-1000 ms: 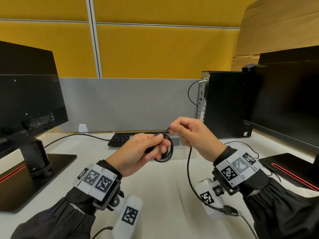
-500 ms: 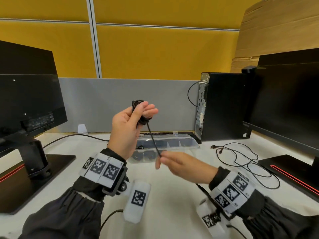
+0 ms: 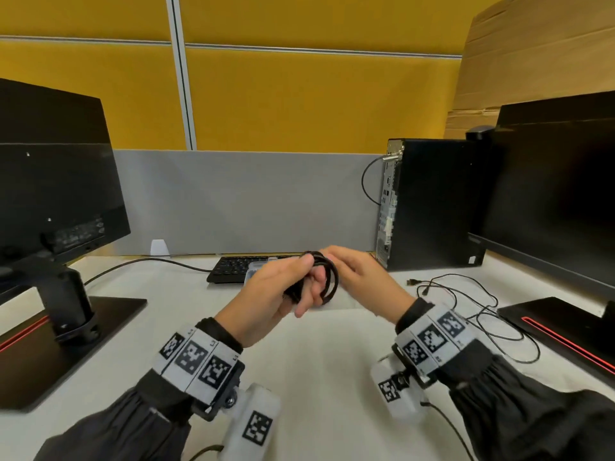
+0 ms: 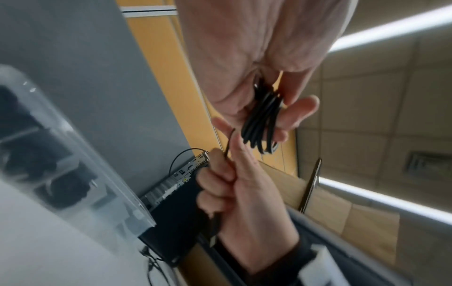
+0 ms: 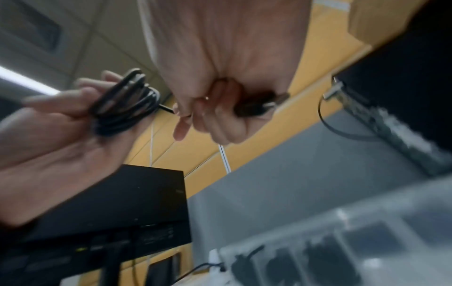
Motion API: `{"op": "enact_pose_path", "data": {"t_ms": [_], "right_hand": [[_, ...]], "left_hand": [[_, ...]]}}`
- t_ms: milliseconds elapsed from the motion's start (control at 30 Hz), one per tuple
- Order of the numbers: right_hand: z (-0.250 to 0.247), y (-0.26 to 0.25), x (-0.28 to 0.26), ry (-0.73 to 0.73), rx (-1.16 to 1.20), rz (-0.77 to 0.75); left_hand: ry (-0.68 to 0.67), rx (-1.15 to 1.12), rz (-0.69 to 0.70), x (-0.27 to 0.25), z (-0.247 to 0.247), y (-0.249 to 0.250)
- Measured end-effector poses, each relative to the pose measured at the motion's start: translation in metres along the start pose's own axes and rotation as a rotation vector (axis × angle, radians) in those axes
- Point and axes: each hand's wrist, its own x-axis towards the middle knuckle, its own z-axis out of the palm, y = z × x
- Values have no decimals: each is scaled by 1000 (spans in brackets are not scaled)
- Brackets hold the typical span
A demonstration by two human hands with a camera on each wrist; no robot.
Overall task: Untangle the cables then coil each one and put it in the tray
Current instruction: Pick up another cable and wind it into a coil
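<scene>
Left hand (image 3: 279, 291) gripping round black rubbery cable coil (image 3: 327, 281), right hand (image 3: 361, 277) pinching its loose end

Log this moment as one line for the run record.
left hand: holds coiled black cable | right hand: grips cable's plug end | tray: behind hands | loose cable: on desk, uncoiled

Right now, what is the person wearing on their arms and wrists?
Both arms wear dark gathered sleeves. Each wrist carries a grey band of black-and-white square markers, with a white tagged camera pod below. A thin black lead trails from the right pod.
</scene>
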Motion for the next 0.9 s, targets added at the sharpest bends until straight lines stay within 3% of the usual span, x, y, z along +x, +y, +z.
{"op": "enact_pose_path", "data": {"t_ms": [167,400,667,800,900], "right_hand": [[27,-2,-5,-109,510,294],[41,10,-4,-21,786,460],[32,10,-11,-60,600,422],[28,10,-14,-9,503,347],[26,10,-18,-49,424,299]], "left_hand": [[251,-352,-21,10,-5,-7],[391,-268,8,14,0,-28],[345,-58,-63,8,-3,-25],[348,452,-91,7,-17,-33],[211,593,-156,5,-20,-36]]}}
